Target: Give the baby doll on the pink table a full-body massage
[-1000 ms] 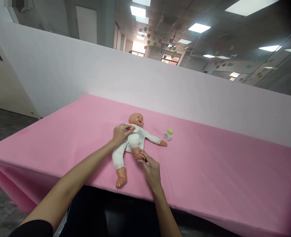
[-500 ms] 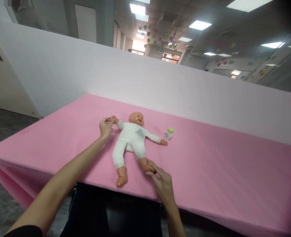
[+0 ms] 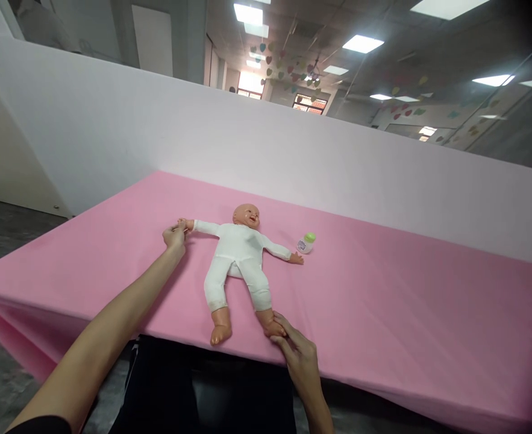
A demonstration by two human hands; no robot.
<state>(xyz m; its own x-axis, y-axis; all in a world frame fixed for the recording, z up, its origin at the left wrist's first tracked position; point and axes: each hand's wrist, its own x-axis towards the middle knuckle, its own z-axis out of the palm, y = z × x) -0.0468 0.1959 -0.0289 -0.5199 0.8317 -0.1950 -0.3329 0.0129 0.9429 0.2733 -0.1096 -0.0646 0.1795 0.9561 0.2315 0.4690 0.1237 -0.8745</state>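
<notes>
A baby doll [image 3: 242,244] with a white cloth body lies on its back on a pink-covered table [image 3: 383,301], its head toward the wall and its feet toward me. My left hand [image 3: 175,237] is closed on the doll's hand at the left, with that arm stretched straight out sideways. Between the thumb and fingers of my right hand [image 3: 298,352] is the doll's foot on the right side, near the table's front edge. The doll's other foot and other arm rest free on the cloth.
A small clear bottle [image 3: 306,243] with a green cap stands just beyond the doll's free hand. Behind the table runs a white partition wall [image 3: 315,157]. A door [image 3: 8,150] is at the far left.
My left hand has drawn the doll's arm outward to the left, straightening it. My right hand has moved a little toward me, and the held leg is now straighter.
</notes>
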